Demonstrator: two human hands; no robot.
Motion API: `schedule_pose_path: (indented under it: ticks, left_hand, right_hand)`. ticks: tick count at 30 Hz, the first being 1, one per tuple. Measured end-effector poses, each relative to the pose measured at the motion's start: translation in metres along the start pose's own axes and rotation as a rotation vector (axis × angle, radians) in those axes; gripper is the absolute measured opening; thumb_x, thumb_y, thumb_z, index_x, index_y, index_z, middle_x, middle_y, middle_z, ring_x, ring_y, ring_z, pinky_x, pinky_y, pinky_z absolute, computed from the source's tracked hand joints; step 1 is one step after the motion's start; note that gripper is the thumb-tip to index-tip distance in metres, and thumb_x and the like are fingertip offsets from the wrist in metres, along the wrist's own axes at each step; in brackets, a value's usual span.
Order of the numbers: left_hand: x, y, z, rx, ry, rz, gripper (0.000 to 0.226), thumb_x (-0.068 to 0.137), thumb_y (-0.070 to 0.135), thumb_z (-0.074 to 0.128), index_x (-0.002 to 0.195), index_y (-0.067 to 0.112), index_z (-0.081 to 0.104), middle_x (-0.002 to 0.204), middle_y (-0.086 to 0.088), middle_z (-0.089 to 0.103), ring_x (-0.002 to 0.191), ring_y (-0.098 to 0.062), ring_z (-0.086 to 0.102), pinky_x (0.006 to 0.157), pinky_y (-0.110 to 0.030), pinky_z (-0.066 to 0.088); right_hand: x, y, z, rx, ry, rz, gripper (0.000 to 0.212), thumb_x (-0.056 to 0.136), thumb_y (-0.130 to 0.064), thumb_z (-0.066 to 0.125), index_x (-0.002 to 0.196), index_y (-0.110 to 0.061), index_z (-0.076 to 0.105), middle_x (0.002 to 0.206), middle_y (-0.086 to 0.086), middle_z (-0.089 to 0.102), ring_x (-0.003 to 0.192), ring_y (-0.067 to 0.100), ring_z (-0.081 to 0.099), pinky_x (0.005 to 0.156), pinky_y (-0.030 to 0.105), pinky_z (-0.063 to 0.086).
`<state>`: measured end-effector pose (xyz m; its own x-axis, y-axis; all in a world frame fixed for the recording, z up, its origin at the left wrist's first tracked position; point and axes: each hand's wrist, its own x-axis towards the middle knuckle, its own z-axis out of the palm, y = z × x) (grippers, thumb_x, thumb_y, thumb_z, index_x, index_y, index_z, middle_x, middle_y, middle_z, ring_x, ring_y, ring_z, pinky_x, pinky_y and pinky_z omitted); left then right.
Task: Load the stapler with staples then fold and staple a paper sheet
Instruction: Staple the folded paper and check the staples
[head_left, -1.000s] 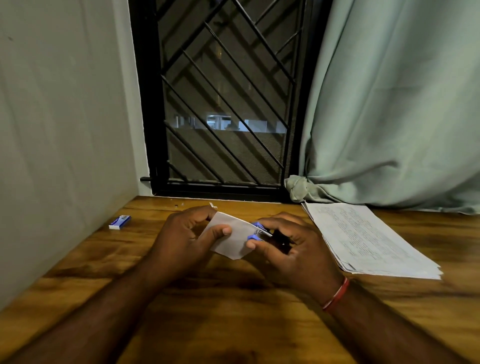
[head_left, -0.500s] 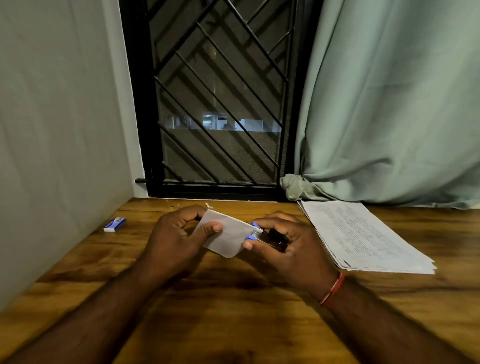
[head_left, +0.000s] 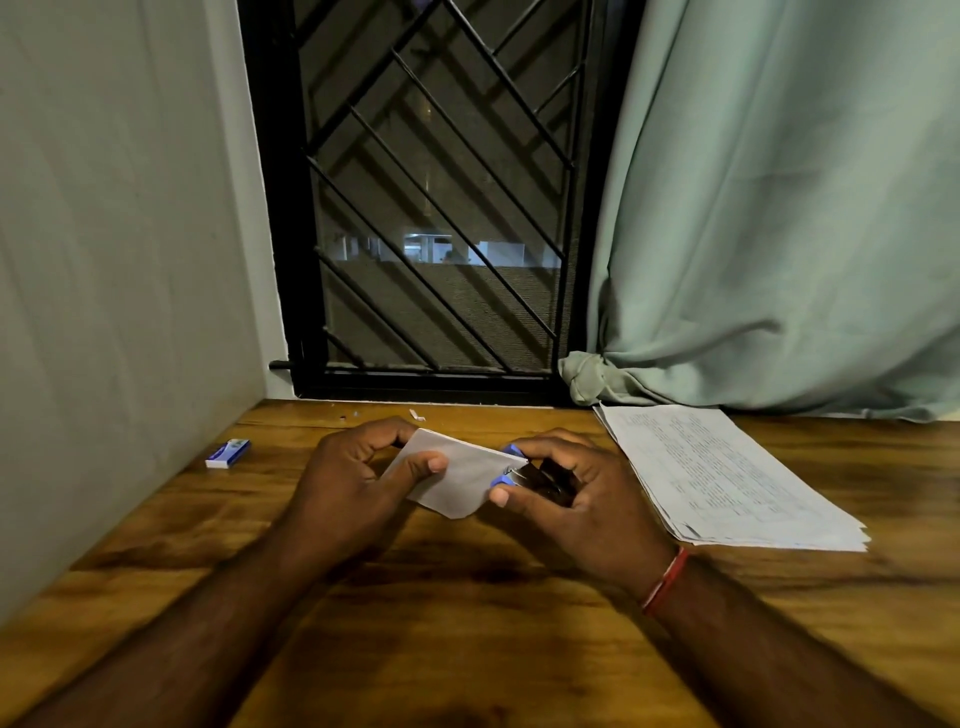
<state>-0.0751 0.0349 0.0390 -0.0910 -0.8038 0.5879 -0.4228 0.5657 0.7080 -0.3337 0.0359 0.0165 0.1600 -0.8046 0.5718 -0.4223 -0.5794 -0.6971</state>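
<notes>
Work sits mid-table (head_left: 467, 623); spare paper stack (head_left: 727, 478) at 3 o'clock of it. Left hand (head_left: 353, 473) grip pinches the folded sheet (head_left: 460, 475), thumb on top. Right hand (head_left: 582, 499) grip is clamped round the stapler (head_left: 545, 480), its mouth over the sheet's 3 o'clock corner. Step looks like the staple itself. Do it well: hold layers flush, seat the corner fully, squeeze once, firm and square. Risk: corner slips, staple misses a layer. Staple box (head_left: 227, 453) at 9 o'clock, well apart.
</notes>
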Motion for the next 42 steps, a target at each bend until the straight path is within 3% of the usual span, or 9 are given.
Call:
schedule_pose_path:
  ticks: [3,8,12,16,23,30,33,37,42]
  left_hand:
    - [-0.0007,0.0021,0.0002,0.006,-0.014,0.0,0.023,0.094,0.023,0.081,0.088,0.043,0.071,0.088,0.044,0.069,0.092,0.017,0.066,0.069,-0.007,0.054]
    - [-0.0016,0.006,0.0006,0.004,-0.043,-0.007,0.024,0.095,0.027,0.079,0.092,0.047,0.067,0.088,0.053,0.064,0.093,0.024,0.062,0.068,-0.004,0.052]
    - [-0.0007,0.0054,-0.0007,0.0,-0.054,-0.011,0.017,0.095,0.032,0.078,0.094,0.046,0.069,0.091,0.051,0.066,0.094,0.021,0.064,0.069,-0.006,0.054]
    - [-0.0011,0.0063,-0.001,0.004,-0.059,-0.001,0.018,0.096,0.03,0.078,0.096,0.046,0.07,0.092,0.052,0.065,0.095,0.022,0.063,0.069,-0.005,0.053]
    - [-0.0008,0.0074,-0.0019,0.024,-0.068,0.002,0.02,0.096,0.035,0.077,0.097,0.051,0.065,0.094,0.058,0.06,0.098,0.027,0.059,0.069,-0.005,0.053]
    - [-0.0006,0.0077,-0.0012,0.033,-0.064,0.002,0.026,0.097,0.031,0.078,0.096,0.052,0.063,0.09,0.06,0.058,0.096,0.03,0.058,0.067,-0.002,0.051]
    - [-0.0009,0.0069,-0.001,0.034,-0.043,-0.002,0.027,0.096,0.03,0.079,0.095,0.052,0.063,0.086,0.048,0.066,0.093,0.031,0.057,0.067,-0.002,0.051]
    - [-0.0003,0.0074,0.0003,0.053,-0.027,-0.007,0.028,0.096,0.032,0.079,0.095,0.053,0.062,0.099,0.037,0.061,0.092,0.032,0.056,0.066,-0.001,0.05]
    - [-0.0003,0.0039,0.0009,0.051,-0.045,-0.025,0.017,0.094,0.04,0.078,0.099,0.052,0.066,0.104,0.038,0.063,0.095,0.027,0.059,0.067,-0.003,0.053]
  right_hand:
    - [-0.0006,-0.0006,0.0005,-0.002,-0.029,-0.018,0.039,0.085,-0.042,0.094,0.12,-0.029,0.083,0.108,-0.011,0.075,0.098,0.012,0.071,0.078,0.018,0.055]
    - [-0.0011,-0.0012,0.0026,0.012,-0.085,-0.049,0.026,0.09,-0.039,0.09,0.115,-0.031,0.085,0.101,-0.008,0.076,0.094,0.017,0.072,0.077,0.036,0.061]
    - [0.0003,-0.0007,0.0022,0.032,-0.074,-0.051,0.021,0.091,-0.036,0.089,0.112,-0.029,0.086,0.098,-0.007,0.077,0.092,0.018,0.072,0.076,0.035,0.06]
    - [-0.0001,0.0001,0.0018,0.019,-0.054,-0.059,0.026,0.091,-0.045,0.086,0.112,-0.031,0.085,0.1,-0.007,0.077,0.093,0.016,0.071,0.077,0.032,0.059]
    - [0.0002,-0.0028,-0.0025,-0.016,-0.049,-0.055,0.021,0.092,-0.032,0.088,0.113,-0.03,0.085,0.096,-0.016,0.073,0.093,0.01,0.068,0.076,0.013,0.048]
    - [0.0005,-0.0031,-0.0038,-0.049,-0.056,-0.089,0.022,0.092,-0.034,0.088,0.114,-0.029,0.085,0.097,-0.015,0.073,0.093,0.011,0.067,0.075,0.013,0.048]
    - [0.0014,-0.0026,-0.0036,-0.061,-0.053,-0.111,0.021,0.092,-0.032,0.088,0.113,-0.028,0.085,0.097,-0.015,0.073,0.092,0.011,0.067,0.075,0.013,0.047]
    - [0.0012,-0.003,-0.0036,-0.068,-0.051,-0.113,0.019,0.094,-0.029,0.087,0.113,-0.025,0.084,0.096,-0.016,0.072,0.092,0.009,0.067,0.074,0.011,0.046]
    - [0.001,-0.002,0.0002,-0.149,-0.004,-0.142,0.02,0.094,-0.035,0.079,0.111,-0.026,0.081,0.102,-0.012,0.073,0.096,0.008,0.068,0.077,0.014,0.049]
